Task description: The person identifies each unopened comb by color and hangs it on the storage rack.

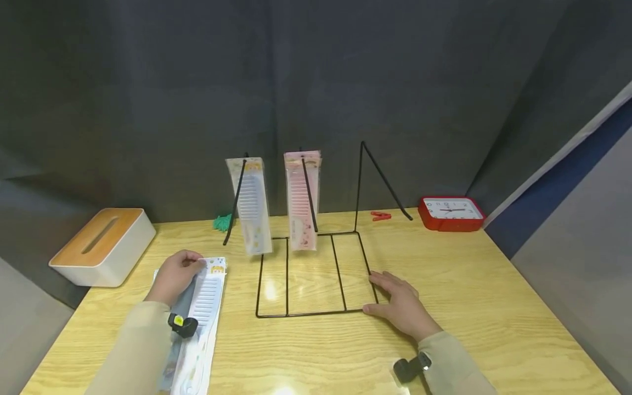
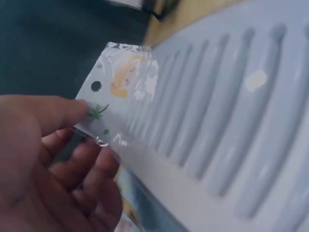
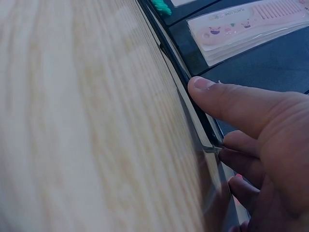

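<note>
Left hand (image 1: 173, 277) pinches blue comb pack (image 1: 204, 307) near its upper left corner, left of wire rack (image 1: 316, 313); pack's bottom end cut off in head view. Darker pack (image 1: 168, 376) beneath, mostly covered. Right hand (image 1: 400, 307) spread, thumb on rack's base bar. Pink pack's (image 1: 302, 203) print too small to read surely; clock (image 1: 453, 211) shows 11, 12. Tabletop (image 1: 503, 296) extends right of right hand.

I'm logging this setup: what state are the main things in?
Left grip: pinching a packaged comb, top corner.
Rack: standing, right hook bare.
Right grip: touching rack.
Pale comb: packaged, on left hook.
Pink combs: packaged, on middle hook.
Tissue box: lid on.
Red clip: lying on table.
</note>
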